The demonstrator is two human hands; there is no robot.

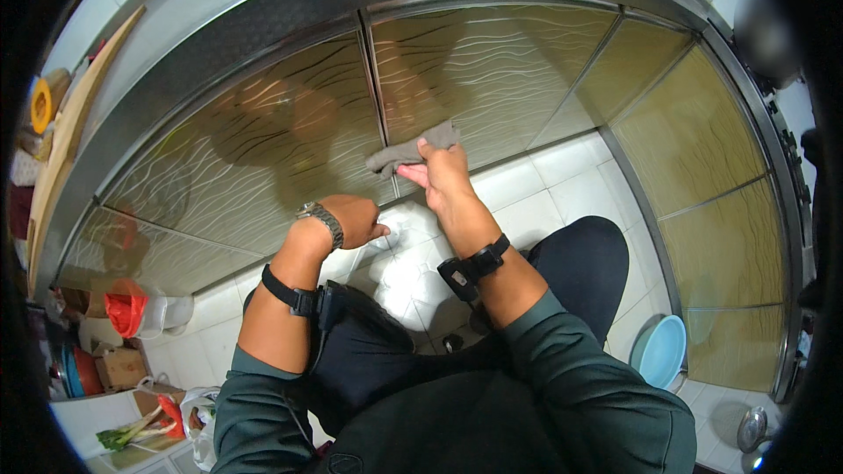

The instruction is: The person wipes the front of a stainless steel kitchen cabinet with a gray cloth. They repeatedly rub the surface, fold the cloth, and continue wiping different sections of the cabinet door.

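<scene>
A crumpled grey cleaning cloth (413, 150) lies against the lower part of the glossy, wave-patterned cabinet doors (492, 70), by the upright seam between two panels. My right hand (446, 177) grips it, thumb over the cloth and the other fingers partly beneath. To the left, with a metal watch (323, 224) on its wrist, my left hand (353, 219) hangs in front of the doors. Its fingers are curled in, and nothing shows in them. Black straps with small devices circle both my forearms.
White floor tiles (518, 184) run along the doors' foot. A light-blue basin (659, 351) stands at the right. More cabinet doors (689, 136) turn the corner there. On the left are a bin with a red bag (127, 312), a cardboard box (120, 369) and vegetables (132, 432).
</scene>
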